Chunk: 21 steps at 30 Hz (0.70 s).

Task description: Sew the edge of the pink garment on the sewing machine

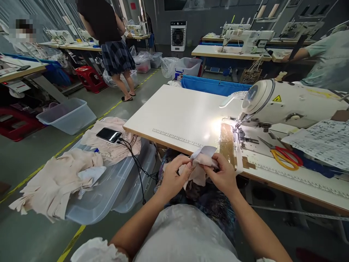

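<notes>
Both hands grip a small pale pink fabric piece (pixel 203 160) with a whitish-grey layer, above my lap at the table's front edge. My left hand (pixel 177 174) pinches its left side between thumb and fingers. On the other side, my right hand (pixel 223 174) has closed on the right edge, thumb toward me. Part of the cloth hangs below the fingers. Just right of my right hand stands a white sewing machine (pixel 294 102), its lamp lit over the needle area. The white sewing table (pixel 174 109) extends beyond my hands, with a printed ruler along its front.
Scissors (pixel 286 156) with red and yellow handles and a printed paper sheet (pixel 321 142) lie right. Left, pink fabric pieces (pixel 60 178) and a cabled phone (pixel 109 135) rest on a plastic bin (pixel 100 207). A person (pixel 109 43) stands beyond; others sit at machines.
</notes>
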Motion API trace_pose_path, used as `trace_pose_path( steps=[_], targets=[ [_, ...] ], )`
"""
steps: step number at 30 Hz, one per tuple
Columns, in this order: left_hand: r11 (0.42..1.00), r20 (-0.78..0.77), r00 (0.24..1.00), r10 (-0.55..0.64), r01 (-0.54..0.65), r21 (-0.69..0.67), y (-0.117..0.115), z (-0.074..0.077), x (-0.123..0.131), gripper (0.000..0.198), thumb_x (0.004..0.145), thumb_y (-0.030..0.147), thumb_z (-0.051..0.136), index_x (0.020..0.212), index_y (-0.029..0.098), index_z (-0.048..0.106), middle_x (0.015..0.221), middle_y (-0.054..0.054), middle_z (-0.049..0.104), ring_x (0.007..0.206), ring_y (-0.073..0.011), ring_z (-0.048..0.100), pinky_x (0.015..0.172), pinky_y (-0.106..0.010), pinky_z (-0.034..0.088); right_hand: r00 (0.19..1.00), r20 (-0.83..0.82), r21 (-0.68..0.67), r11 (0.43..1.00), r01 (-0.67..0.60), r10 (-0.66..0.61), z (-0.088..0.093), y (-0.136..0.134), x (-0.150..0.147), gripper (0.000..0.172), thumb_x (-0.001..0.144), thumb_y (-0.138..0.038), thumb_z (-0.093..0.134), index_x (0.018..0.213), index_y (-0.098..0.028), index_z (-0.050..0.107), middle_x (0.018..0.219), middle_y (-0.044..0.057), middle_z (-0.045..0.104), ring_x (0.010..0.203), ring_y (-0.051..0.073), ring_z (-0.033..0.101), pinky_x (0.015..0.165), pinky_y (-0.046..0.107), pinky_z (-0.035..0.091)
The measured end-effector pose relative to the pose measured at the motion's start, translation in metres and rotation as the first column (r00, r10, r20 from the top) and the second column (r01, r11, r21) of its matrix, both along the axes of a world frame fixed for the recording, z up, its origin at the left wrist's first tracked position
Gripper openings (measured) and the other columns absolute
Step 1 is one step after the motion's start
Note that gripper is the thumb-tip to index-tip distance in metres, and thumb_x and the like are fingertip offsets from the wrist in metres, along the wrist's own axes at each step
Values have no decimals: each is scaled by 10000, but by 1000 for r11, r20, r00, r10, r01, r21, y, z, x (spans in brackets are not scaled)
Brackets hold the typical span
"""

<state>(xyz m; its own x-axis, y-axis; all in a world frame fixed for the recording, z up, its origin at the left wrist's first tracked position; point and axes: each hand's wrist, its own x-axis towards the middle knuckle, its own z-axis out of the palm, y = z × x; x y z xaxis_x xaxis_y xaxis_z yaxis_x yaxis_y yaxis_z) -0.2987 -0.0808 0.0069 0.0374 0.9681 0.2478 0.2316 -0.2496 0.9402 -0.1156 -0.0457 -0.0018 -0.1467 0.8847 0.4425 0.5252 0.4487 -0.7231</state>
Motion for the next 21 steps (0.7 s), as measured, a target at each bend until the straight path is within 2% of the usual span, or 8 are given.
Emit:
trace_pose_path(
  steps=[4, 6, 8, 11, 15, 18, 21],
  targets=[
    [996, 67, 998, 16, -10, -88, 3, -5, 7, 415, 905, 554, 459, 952, 177, 627, 954, -79, 651, 907, -206, 581, 816, -309, 449, 992, 115, 278, 961, 17, -50, -5, -3, -9, 99, 856, -249, 552, 776, -251, 495, 706, 17, 589, 668, 195, 579, 601, 310, 493],
    [988, 133, 991, 26, -6, -155, 7, -7, 10, 483, 864, 636, 471, 883, 175, 613, 881, -59, 633, 859, -196, 565, 798, -302, 442, 989, 140, 404, 914, -18, -42, -9, -5, -13, 62, 867, -185, 539, 865, -247, 544, 813, 47, 654, 803, 222, 634, 700, 345, 539],
    [973, 208, 977, 46, 4, -233, 13, -7, 13, 543, 797, 708, 512, 790, 172, 594, 792, -36, 597, 797, -181, 543, 766, -293, 435, 987, 159, 479, 876, -53, -27, -14, -6, -17, 172, 875, -147, 533, 1010, -242, 584, 938, 66, 696, 920, 239, 654, 822, 390, 554],
    [929, 346, 934, 86, 51, -368, 23, -7, 14, 604, 681, 761, 601, 727, 160, 593, 741, -28, 577, 758, -172, 526, 751, -294, 438, 981, 193, 505, 859, -86, -15, -22, -8, -19, 287, 889, -145, 538, 1150, -247, 598, 1036, 75, 717, 995, 258, 665, 933, 457, 537],
    [821, 486, 869, 92, 210, -531, 34, -9, 9, 622, 569, 734, 710, 715, 135, 629, 680, -34, 598, 712, -167, 532, 723, -299, 443, 971, 232, 472, 867, -161, 54, -31, -8, -15, 274, 904, -150, 539, 1137, -261, 629, 1084, 81, 720, 1068, 270, 655, 994, 511, 516],
    [784, 492, 870, 32, 283, -553, 37, -10, 5, 519, 570, 618, 783, 665, 130, 634, 639, -16, 579, 648, -131, 499, 657, -266, 409, 936, 351, 511, 829, -226, 39, -30, -4, -9, 264, 912, -128, 522, 1109, -263, 635, 1074, 74, 724, 1076, 248, 655, 997, 498, 525],
    [783, 514, 858, 4, 317, -536, 36, -5, 3, 441, 579, 532, 809, 658, 132, 644, 631, -5, 572, 612, -109, 478, 627, -250, 388, 905, 425, 562, 780, -274, 11, -22, 0, -4, 258, 921, -139, 511, 1126, -251, 621, 1085, 80, 722, 1088, 240, 649, 996, 479, 529]
  ],
)
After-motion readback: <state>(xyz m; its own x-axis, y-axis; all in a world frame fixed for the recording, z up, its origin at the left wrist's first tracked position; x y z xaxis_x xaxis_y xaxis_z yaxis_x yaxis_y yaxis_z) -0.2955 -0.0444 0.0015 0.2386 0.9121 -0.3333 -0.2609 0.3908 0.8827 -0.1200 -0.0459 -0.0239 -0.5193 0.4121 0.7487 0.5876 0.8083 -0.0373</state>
